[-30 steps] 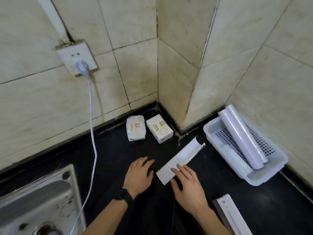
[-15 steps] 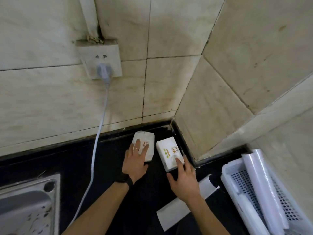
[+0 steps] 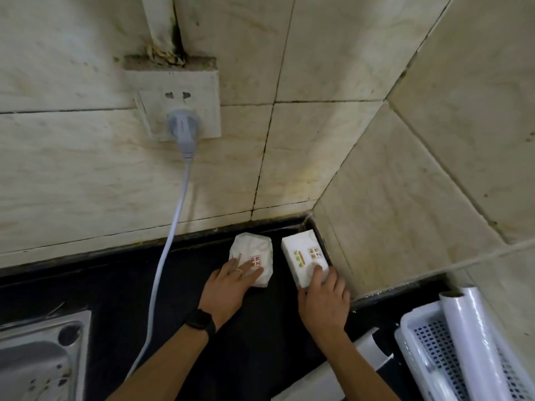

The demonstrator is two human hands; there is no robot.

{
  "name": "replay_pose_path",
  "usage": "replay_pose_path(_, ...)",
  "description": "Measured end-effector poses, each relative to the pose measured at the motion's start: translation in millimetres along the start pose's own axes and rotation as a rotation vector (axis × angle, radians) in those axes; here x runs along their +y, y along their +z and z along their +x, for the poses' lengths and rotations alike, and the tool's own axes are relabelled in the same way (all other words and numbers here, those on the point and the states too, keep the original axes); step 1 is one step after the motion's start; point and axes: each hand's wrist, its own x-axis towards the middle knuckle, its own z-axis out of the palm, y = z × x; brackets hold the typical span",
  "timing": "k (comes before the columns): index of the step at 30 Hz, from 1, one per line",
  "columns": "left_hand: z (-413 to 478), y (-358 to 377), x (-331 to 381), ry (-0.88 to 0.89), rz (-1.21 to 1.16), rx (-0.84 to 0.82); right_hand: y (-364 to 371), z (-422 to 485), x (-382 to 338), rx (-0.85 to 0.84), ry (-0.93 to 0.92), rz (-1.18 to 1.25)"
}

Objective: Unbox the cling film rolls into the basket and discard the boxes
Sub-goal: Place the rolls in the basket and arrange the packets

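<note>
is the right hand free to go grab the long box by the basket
Probably yes. The right hand only rests its fingers on the small white box, and the long box lies just behind its wrist on the black counter, nothing between.

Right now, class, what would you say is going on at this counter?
A person is reaching to the back corner of a black counter. The left hand rests on a crumpled white packet; the right hand touches a small white box. At the right, a white basket holds cling film rolls. An opened long box lies nearer the person.
</note>
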Motion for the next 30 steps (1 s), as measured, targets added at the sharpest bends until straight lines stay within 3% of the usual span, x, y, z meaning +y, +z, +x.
replay_pose_path(2, 2, -3, 1, -0.008, -0.016, 0.019, -6, 22, -6, 0.058, -0.046, -0.071)
replay_pose_path(6, 5, -10, 10, -0.034, -0.076, 0.056, -6, 50, -17, -0.044, -0.057, -0.122)
replay_pose_path(14, 11, -32, 30, -0.033, -0.018, 0.082, -5, 43, -5, -0.202, -0.031, 0.163)
replay_pose_path(19, 24, -53, 63, 0.098, 0.057, 0.246, 14, -37, 16, -0.078, -0.108, 0.295)
replay_pose_path(24, 51, -46, 105, 0.174, 0.193, 0.135, 52, -87, 28, -0.403, -0.091, 0.169)
replay_pose_path(30, 70, -27, 124, 0.169, 0.200, 0.030, 49, -90, 24, -0.475, -0.063, 0.112)
